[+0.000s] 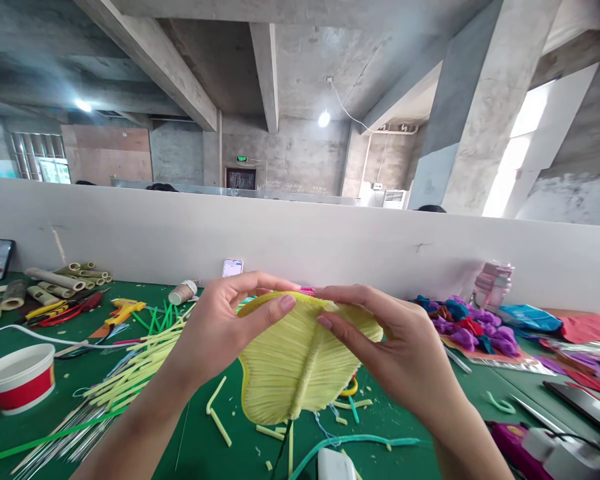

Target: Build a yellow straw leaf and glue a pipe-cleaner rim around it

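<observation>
A yellow leaf-shaped piece (275,360), made of fuzzy pipe cleaners laid side by side with a thicker middle rib, is held upright above the table. My left hand (230,320) pinches its upper left edge between thumb and fingers. At the upper right edge my right hand (390,327) grips it the same way, thumb on the near face. The fingers behind the piece are partly hidden. From its lower end a dark thin stem (282,447) runs down. Cut yellow pipe cleaner bits (220,427) lie on the table below.
Yellow pipe cleaners (130,373) and wires lie left, near a paper cup (17,380), glue gun (123,313), pliers (70,310) and bamboo pieces (60,283). Purple and red fuzzy pieces (475,327) and a power strip (525,447) are right. A white partition (330,247) stands behind.
</observation>
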Available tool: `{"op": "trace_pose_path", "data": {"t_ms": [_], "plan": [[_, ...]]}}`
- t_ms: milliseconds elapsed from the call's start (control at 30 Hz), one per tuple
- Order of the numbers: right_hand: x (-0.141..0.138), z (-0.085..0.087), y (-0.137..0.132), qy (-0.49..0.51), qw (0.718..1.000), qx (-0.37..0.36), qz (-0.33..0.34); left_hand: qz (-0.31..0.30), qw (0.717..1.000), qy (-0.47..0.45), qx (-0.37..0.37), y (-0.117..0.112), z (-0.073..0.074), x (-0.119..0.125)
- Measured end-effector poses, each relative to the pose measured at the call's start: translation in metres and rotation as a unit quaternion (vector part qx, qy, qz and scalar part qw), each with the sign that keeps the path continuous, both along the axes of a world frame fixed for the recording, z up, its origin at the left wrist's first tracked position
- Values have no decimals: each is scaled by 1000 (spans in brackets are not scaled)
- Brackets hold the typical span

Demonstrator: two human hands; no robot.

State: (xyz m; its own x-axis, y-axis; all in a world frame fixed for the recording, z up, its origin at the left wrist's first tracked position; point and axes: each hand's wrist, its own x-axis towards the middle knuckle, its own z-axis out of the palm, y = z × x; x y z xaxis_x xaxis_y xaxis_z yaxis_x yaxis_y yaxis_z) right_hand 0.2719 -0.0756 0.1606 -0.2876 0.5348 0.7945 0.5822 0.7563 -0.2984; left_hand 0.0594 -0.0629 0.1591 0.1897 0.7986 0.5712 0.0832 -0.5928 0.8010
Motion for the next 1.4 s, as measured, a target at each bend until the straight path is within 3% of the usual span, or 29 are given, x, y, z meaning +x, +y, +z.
{"op": "trace_pose_path", "data": {"t_ms": [133,333,600,833,1000,1167,1400], "plan": [[-2,0,-4,1,1000,-14,4,12,1000,-11,21,-4,2,5],[-3,-2,-5,47,998,-46,8,107,981,-25,157,-7,-6,14],[-10,0,-10,124,989,-76,8,92,980,-3,178,-8,-10,17],[-18,0,-16,156,984,-78,-28,111,963,20,247,-12,-11,21],[-19,-3,-14,153,986,-63,-30,116,961,21,251,-11,-11,21],[-11,-4,-8,73,997,-37,12,120,963,-3,240,-7,-12,18],[-2,-3,-7,13,999,-46,7,119,970,-30,212,-4,-12,19]]}}
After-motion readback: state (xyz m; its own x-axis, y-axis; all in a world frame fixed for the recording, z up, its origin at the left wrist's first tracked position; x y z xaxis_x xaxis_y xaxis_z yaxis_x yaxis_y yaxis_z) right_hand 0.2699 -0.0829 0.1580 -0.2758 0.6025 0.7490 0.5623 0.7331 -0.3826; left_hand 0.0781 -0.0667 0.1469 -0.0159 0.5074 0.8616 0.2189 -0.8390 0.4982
